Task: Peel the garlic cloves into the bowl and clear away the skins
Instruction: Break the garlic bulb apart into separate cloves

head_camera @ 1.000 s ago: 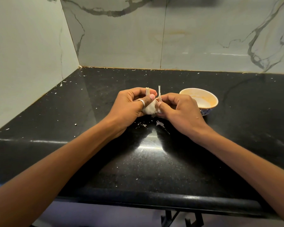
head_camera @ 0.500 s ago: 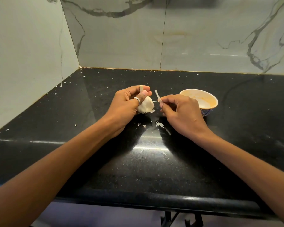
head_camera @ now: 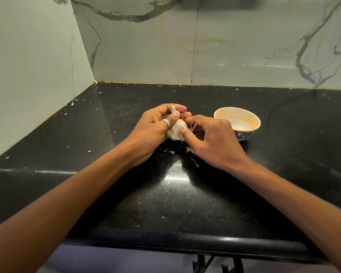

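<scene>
Left hand [head_camera: 156, 127] grips garlic [head_camera: 175, 131]; right hand [head_camera: 211, 140] pinches its skin. Skin papery, tears easily; pinch loose edge.

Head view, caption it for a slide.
Left hand holds a garlic bulb, right hand picks at it beside a bowl.

Dim, warm overhead light — one glare patch on the glossy black tabletop [head_camera: 106, 194], shadows flanking it below the left hand [head_camera: 152, 129] and right hand [head_camera: 215, 142]. Wide-angle bowing along the front edge; focus sharp.
</scene>
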Motion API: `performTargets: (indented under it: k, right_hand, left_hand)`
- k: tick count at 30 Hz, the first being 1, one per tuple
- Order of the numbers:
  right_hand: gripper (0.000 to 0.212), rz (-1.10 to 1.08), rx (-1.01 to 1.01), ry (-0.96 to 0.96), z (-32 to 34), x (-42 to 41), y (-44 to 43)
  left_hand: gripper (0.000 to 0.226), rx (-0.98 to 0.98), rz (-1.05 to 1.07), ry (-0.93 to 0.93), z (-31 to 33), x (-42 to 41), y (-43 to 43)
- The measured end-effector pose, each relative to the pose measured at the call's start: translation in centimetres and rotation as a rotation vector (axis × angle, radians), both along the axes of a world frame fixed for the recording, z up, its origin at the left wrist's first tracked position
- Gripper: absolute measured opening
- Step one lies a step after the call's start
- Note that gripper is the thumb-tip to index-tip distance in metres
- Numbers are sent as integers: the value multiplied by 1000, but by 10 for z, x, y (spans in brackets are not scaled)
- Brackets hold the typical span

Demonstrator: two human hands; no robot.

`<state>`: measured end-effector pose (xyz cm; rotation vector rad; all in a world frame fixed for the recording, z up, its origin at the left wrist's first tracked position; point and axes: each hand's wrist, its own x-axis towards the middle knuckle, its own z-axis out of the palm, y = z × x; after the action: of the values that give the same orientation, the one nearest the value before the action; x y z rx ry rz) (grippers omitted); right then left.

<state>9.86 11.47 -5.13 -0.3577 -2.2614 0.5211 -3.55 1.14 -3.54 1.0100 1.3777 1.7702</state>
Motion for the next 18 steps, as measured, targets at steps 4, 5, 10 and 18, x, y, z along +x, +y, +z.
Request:
performTargets:
  k: [4, 5, 10, 18]
  right_hand:
    - [17, -25, 1, 13, 1, -1, 1]
    - [19, -36, -5, 20, 0, -1, 2]
    - [16, -67, -32, 27, 0, 0, 3]
    - [7, -42, -125, -30, -5, -2, 8]
  left_hand:
    - [22, 0, 4, 20, -1, 2, 1]
    - [21, -1, 10, 24, -1, 3, 1]
    - [23, -14, 9, 64, -4, 5, 1]
    - [24, -40, -13, 177, -9, 1, 1]
